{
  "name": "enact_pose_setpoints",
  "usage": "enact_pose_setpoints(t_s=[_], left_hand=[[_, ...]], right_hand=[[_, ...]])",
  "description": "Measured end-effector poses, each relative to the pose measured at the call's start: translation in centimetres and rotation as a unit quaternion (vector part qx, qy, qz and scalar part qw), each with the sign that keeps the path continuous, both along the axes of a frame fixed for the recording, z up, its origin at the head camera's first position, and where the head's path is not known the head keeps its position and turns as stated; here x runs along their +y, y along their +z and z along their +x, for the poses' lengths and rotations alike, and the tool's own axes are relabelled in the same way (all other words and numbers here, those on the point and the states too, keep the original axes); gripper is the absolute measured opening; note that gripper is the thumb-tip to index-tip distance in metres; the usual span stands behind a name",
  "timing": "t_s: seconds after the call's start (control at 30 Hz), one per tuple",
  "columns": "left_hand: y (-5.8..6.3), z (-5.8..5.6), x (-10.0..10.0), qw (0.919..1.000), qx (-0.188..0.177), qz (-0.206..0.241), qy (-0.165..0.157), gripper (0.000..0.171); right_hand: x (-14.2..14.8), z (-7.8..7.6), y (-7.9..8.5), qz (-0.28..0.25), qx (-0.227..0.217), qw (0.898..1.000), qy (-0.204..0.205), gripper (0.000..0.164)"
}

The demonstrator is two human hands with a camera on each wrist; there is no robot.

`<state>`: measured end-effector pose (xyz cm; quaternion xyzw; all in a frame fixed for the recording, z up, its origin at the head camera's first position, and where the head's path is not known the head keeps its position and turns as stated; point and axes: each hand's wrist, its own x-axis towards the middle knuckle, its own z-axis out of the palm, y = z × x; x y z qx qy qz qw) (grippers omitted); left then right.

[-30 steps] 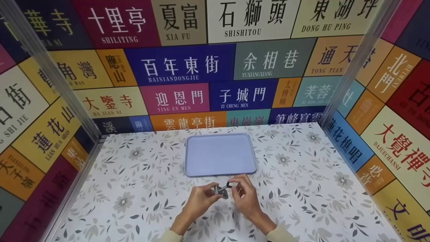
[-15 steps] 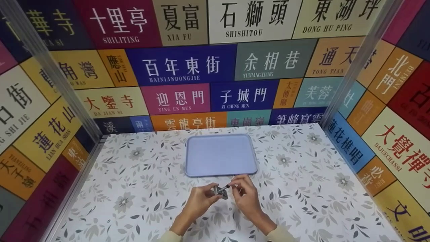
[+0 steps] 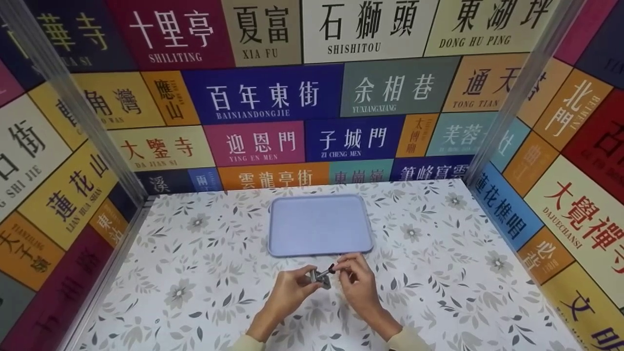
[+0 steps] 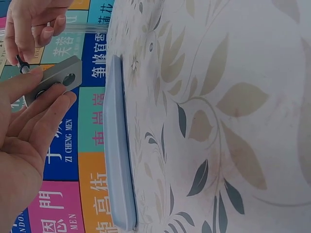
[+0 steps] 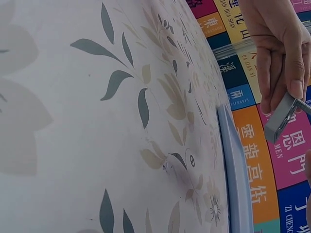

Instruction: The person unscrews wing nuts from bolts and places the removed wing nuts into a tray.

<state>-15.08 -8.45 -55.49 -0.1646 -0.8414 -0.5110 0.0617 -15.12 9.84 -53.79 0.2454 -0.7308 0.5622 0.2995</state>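
Note:
In the head view my left hand (image 3: 287, 290) grips a small grey metal block (image 3: 326, 283) between thumb and fingers. The left wrist view shows a round hole through the block's flat face (image 4: 70, 77). A threaded screw (image 5: 305, 105) stands out of the block, seen in the right wrist view. At its outer end is a black head (image 3: 332, 268), which my right hand (image 3: 360, 287) holds at its fingertips. Both hands are raised in front of the tray (image 3: 319, 253). Left fingers partly cover the block.
The pale blue tray lies flat on a white table (image 3: 219, 273) with a leaf and flower print. Walls of coloured signs (image 3: 263, 92) stand at the back and both sides, with clear strips along the corners.
The black head has turned about the screw's axis under the right fingertips, which have shifted slightly. The left hand and the block stay in place.

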Motion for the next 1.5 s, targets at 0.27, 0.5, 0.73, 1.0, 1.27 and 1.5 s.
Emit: enact_pose_setpoints(t_s=[0.27, 0.5, 0.73, 1.0, 1.27, 1.5], left_hand=[[0.0, 0.1, 0.0, 1.0000, -0.004, 0.006, 0.003, 0.035], [0.2, 0.1, -0.1, 1.0000, -0.004, 0.000, 0.004, 0.038], [0.2, 0.1, -0.1, 0.9999, 0.000, -0.006, 0.008, 0.036], [0.2, 0.0, -0.2, 0.9999, 0.004, -0.011, 0.005, 0.035], [0.2, 0.1, -0.2, 0.9999, 0.008, -0.009, 0.001, 0.035], [0.2, 0.2, -0.3, 0.9999, 0.005, -0.013, -0.001, 0.036]], right_hand=[[0.6, -0.6, -1.6, 0.007, -0.022, 0.999, -0.027, 0.016], [1.3, -1.5, -3.8, 0.042, -0.052, 0.997, -0.026, 0.016], [1.2, -1.3, -3.8, 0.038, -0.060, 0.997, 0.034, 0.023], [0.5, 0.1, -0.6, 0.027, -0.038, 0.998, 0.040, 0.022], [0.3, 0.3, -0.2, 0.025, -0.017, 0.999, 0.042, 0.025], [0.0, 0.2, -0.3, 0.019, -0.007, 0.999, 0.038, 0.028]])
